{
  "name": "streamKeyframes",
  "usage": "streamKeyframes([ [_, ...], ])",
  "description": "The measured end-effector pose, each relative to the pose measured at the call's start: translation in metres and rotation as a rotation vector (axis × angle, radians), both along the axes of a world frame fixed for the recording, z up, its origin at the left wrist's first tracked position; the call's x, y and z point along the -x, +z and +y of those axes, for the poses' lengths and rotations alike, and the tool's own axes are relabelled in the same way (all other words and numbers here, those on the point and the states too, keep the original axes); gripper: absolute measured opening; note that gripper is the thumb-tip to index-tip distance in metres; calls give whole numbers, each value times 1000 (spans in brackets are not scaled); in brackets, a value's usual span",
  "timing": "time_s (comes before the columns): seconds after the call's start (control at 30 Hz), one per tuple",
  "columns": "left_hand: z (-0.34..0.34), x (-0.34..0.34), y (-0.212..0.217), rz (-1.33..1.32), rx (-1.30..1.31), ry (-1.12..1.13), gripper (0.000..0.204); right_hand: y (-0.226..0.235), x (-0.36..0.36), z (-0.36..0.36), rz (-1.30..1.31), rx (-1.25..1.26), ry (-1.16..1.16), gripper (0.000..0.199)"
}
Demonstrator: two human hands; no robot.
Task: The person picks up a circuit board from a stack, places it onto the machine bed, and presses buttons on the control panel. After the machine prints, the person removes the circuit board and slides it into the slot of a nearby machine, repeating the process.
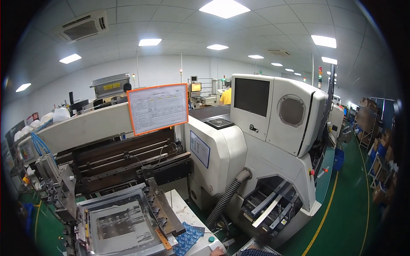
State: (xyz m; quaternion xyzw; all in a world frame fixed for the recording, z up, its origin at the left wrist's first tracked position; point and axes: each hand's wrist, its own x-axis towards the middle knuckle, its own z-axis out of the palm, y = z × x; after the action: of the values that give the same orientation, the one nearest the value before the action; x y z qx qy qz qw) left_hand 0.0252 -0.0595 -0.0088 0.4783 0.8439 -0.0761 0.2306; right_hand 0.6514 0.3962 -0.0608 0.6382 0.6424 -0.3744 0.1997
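Only a small part of one hand shows, at the lower edge right of the middle. It seems to be my right hand (217, 251), low over the edge of the white machine top (181, 209), near a round green button (211, 239). The frame edge cuts off most of its fingers, so its grip cannot be made out. My left hand is out of view. Blue patterned sheets (188, 239) lie just left of the hand. Farther left is a framed screen (124, 222) smeared with grey paste, and a metal squeegee bar (164, 207) with clamps lies along its right side.
A large white machine (273, 145) with a dark panel stands ahead, with a ribbed hose (228, 200) and open rails (269, 209) below. An orange-framed chart (158, 109) stands above the left machine. Loaded shelves (378, 162) line the green aisle at right. A person in yellow (226, 96) is far off.
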Motion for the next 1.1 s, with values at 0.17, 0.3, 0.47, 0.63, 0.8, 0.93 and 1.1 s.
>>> streamKeyframes([
  [0.17,13,18,21,31,41,-44,51,-38,8,-3,29,-168,-356,73],
  [0.3,31,19,37,67,72,-63,51,-43,23,0,138,-201,-671,63],
  [0.47,45,3,32,84,43,-45,51,29,15,-8,65,-17,-344,86],
  [0.63,59,-29,22,97,20,-3,52,37,8,-16,82,5,-277,91],
  [0.8,65,-76,13,96,-28,78,52,9,5,-9,125,28,-234,96],
  [0.93,78,-102,17,104,-48,106,53,-39,-2,16,116,136,123,102],
  [1.1,73,-128,12,111,-55,158,53,-47,-16,17,527,104,-434,92],
])
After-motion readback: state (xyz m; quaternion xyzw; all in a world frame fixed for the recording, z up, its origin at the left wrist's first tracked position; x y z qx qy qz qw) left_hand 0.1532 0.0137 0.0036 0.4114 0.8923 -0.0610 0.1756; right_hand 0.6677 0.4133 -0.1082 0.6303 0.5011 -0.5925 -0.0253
